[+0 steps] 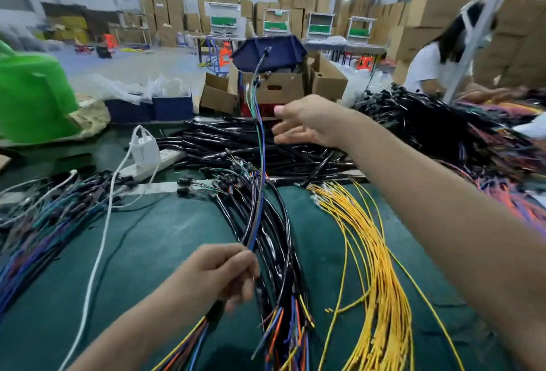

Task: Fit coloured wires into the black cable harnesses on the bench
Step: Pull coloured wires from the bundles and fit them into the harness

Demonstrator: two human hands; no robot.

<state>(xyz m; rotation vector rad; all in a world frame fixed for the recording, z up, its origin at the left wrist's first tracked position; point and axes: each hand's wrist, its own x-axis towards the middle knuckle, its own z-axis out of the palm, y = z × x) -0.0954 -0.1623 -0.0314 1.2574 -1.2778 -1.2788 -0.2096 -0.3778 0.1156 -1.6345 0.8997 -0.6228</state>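
On the green desk beside loose yellow wires, my left grip curls round one black harness held upright, its coloured wires near my right grip, fingers spread, empty.

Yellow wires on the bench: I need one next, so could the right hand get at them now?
Probably yes. The right hand is open and holds nothing, and the yellow wires lie uncovered on the green mat beneath that forearm; only the left hand is busy, gripping a cable harness.
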